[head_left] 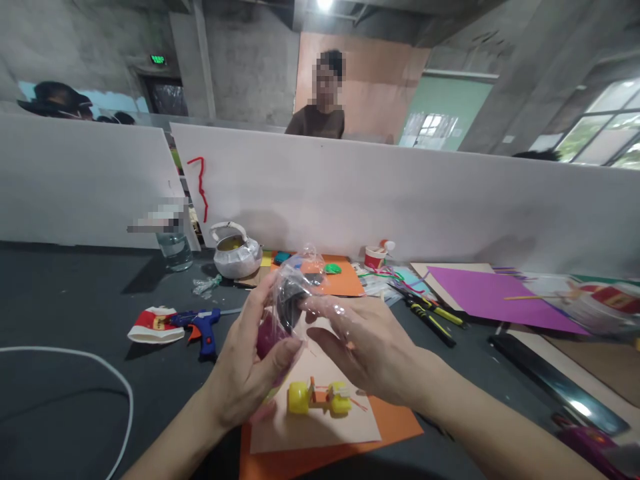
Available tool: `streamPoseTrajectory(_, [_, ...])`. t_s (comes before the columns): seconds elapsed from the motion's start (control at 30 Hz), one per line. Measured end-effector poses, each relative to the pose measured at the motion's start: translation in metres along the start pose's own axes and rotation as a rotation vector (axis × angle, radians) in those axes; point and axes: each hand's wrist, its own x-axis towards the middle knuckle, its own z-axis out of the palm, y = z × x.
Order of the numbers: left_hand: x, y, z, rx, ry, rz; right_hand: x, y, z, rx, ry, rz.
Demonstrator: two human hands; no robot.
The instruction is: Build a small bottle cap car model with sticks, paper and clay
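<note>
In front of me, my left hand [250, 363] is wrapped around a clear plastic bag [311, 257] with a black lump [290, 303] in it that looks like modelling clay. Something purple [269, 333] shows behind the left fingers; its shape is mostly hidden. My right hand [367, 337] has its fingertips bent into the bag, against the black lump, with plastic film lying over the fingers. Below both hands, a small yellow-wheeled piece [320, 398] with orange and pale parts lies on a beige sheet [315, 437], atop orange paper [395, 420].
A blue glue gun [207, 333] rests by a red-white paper cup [156, 325] at left. Behind stand a silver pot [237, 257] and a water jar [176, 252]. Black-yellow pliers [433, 320] and purple paper [495, 300] lie right. A person [320, 120] is beyond the white partition [400, 200].
</note>
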Motion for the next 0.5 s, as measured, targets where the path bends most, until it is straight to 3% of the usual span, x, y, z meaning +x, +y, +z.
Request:
streamPoseTrajectory(0.3, [-0.003, 0.002, -0.002, 0.005, 0.006, 0.012, 0.005, 0.000, -0.014, 0.116, -0.201, 0.008])
streamPoseTrajectory(0.43, [-0.001, 0.004, -0.003, -0.010, 0.006, 0.013, 0.005, -0.006, -0.015, 0.131, -0.174, 0.022])
streamPoseTrajectory(0.5, [0.000, 0.004, -0.003, -0.020, 0.004, 0.003, 0.003, -0.010, -0.014, 0.192, -0.119, 0.124])
